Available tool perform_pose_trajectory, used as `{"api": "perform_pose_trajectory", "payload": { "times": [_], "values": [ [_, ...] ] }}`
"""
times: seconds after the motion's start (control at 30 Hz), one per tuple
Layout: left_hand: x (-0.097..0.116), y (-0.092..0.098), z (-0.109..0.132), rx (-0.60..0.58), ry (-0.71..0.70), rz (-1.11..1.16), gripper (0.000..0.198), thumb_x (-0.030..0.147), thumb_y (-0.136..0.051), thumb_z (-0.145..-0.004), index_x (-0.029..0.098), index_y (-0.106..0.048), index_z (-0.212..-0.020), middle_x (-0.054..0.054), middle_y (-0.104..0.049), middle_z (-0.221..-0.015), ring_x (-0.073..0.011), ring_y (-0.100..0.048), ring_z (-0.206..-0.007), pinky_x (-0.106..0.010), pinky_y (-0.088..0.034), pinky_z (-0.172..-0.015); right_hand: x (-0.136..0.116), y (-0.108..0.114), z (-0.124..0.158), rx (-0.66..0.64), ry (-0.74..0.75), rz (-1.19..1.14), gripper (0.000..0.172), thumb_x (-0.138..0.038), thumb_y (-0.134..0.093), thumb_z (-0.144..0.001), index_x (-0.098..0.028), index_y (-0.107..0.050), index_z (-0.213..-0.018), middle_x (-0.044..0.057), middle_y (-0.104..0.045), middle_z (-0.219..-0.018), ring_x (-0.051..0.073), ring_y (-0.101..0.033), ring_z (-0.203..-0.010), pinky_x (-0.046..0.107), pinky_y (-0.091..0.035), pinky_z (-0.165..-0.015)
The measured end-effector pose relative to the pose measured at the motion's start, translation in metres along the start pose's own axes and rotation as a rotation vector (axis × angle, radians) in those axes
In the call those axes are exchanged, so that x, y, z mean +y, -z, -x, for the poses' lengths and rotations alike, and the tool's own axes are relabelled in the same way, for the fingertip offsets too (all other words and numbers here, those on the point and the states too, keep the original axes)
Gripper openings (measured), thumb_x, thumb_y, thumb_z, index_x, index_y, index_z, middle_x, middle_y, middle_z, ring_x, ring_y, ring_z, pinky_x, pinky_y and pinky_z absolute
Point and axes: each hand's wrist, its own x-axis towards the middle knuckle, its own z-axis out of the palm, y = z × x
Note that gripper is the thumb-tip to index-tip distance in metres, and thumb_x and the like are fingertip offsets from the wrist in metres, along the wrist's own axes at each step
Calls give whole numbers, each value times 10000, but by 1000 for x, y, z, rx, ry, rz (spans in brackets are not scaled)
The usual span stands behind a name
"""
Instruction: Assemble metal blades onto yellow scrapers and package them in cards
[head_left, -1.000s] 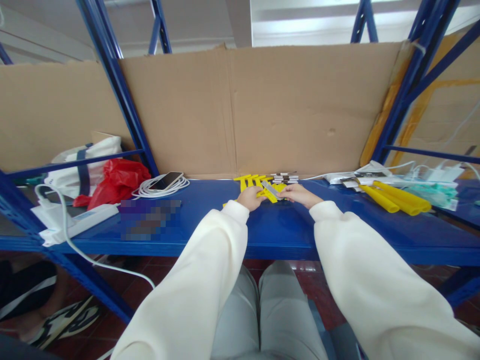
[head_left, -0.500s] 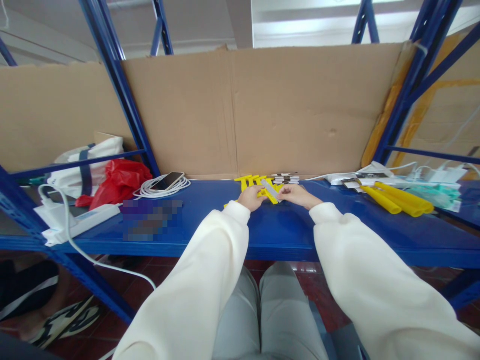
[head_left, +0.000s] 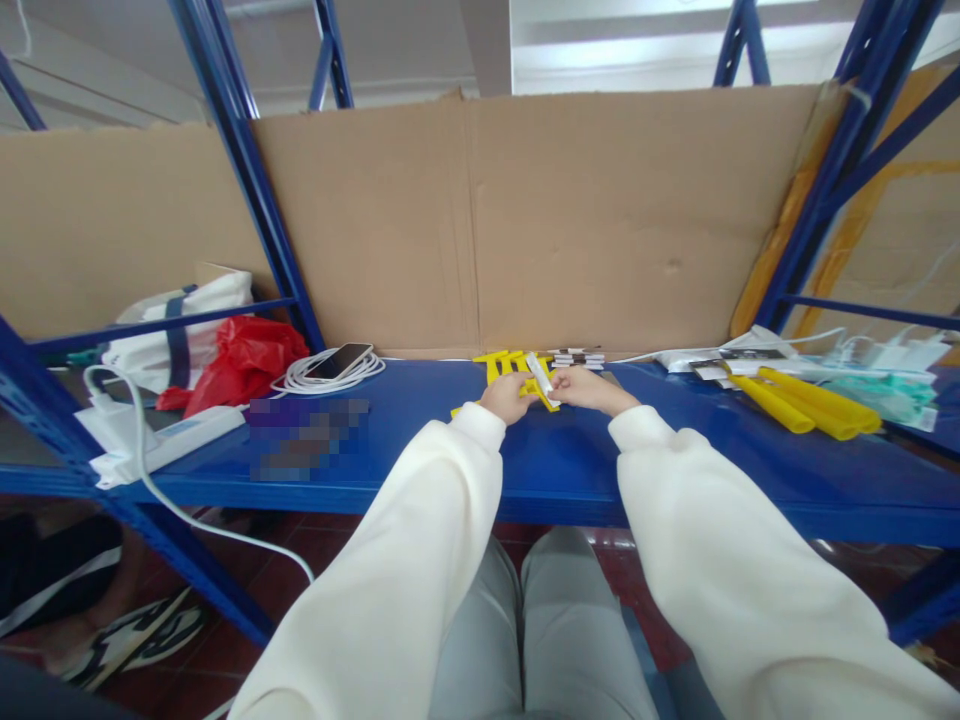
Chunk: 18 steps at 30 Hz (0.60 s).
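My left hand (head_left: 508,398) is closed, its fingertips pinching the left side of a small white-and-yellow strip (head_left: 538,376). From the other side, my right hand (head_left: 589,390) grips the same strip between thumb and fingers. The strip is tilted, its upper end leaning left; its exact kind is too small to make out. Just behind my left hand, several flat yellow pieces (head_left: 493,366) lie side by side on the blue shelf (head_left: 435,470). A small stack of thin white pieces with dark edges (head_left: 579,358) sits behind my right hand.
Yellow-handled tools (head_left: 817,405) lie on the right beside white packets (head_left: 757,345). To the left are a phone (head_left: 341,361) on a coiled white cable (head_left: 300,380), a red bag (head_left: 255,355) and a power strip (head_left: 191,440). A cardboard panel (head_left: 600,230) stands behind.
The strip in my fingers has turned a little more upright and its face looks whiter. My right hand has shifted slightly left, closer to my left hand. The whole view has swung slightly.
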Motion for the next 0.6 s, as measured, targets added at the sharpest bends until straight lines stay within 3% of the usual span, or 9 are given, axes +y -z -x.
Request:
{"api": "perform_pose_trajectory", "payload": {
  "times": [0.33,0.6],
  "values": [
    [1,1,-1,13,28,33,455,206,-713,-884,198,-686,-1338,-81,-721,-1340,-251,-673,-1235,-375,-488,-1133,-4,-1,15,-4,-198,-132,218,-159,-709,-741,-213,-499,-726,-78,-483,-467,66,-381,-401,195,-276,-425],
    [2,3,-1,14,28,44,444,209,-722,-880,179,-701,-1323,-103,-723,-1335,-266,-678,-1239,-385,-501,-1123,-6,6,20,-116,-239,-275,361,-249,-755,-779,-202,-436,-615,-83,-407,-471,28,-318,-395,168,-213,-393]
  ]
}}
